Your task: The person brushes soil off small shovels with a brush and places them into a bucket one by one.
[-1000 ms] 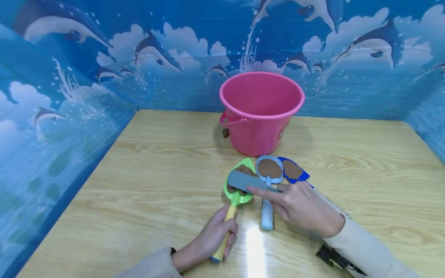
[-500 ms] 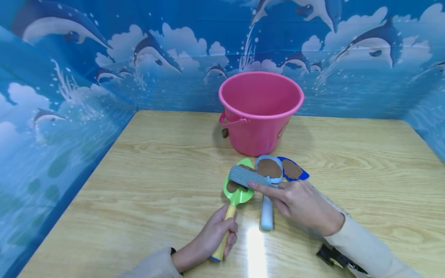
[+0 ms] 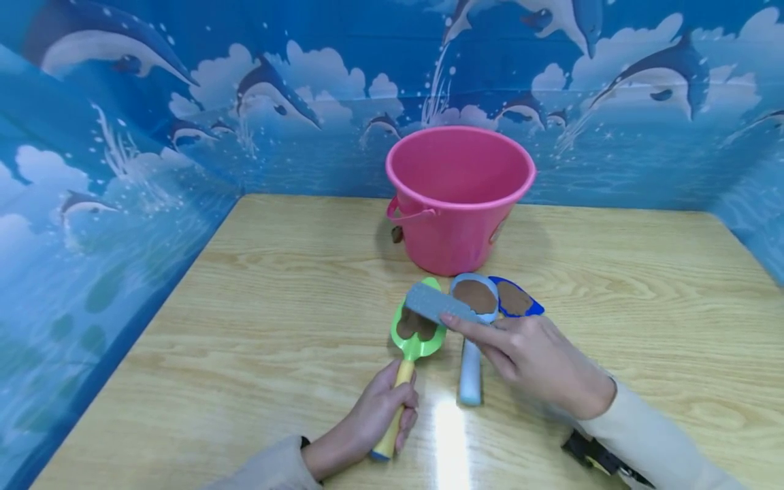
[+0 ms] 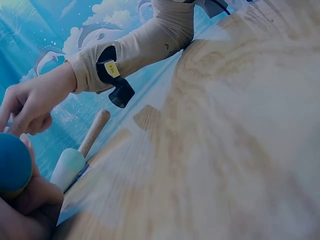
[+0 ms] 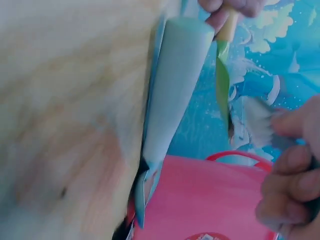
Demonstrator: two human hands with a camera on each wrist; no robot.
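Observation:
My left hand (image 3: 380, 412) grips the yellow handle of a green toy shovel (image 3: 414, 350). Brown sand-like material (image 3: 414, 327) fills its scoop. In my right hand (image 3: 545, 364) is a flat grey-blue spatula-like tool (image 3: 436, 303), its blade lying across the upper scoop, index finger extended along it. Part of the green scoop is hidden under that blade. Beside it lie a light blue shovel (image 3: 470, 378) and a dark blue shovel (image 3: 535, 309), both holding smooth brown material. The right wrist view shows curled fingers (image 5: 292, 180) around the tool's handle.
A pink bucket (image 3: 450, 238) stands behind the shovels, its handle hanging at the left. A small brown object (image 3: 397, 235) is at the bucket's left side. The wooden table (image 3: 275, 306) meets a dolphin-print backdrop (image 3: 331, 88) at the back and left.
My right hand has slid the grey-blue tool up toward the green shovel's tip. More brown material now shows near the scoop's handle end. The left hand stays almost in place.

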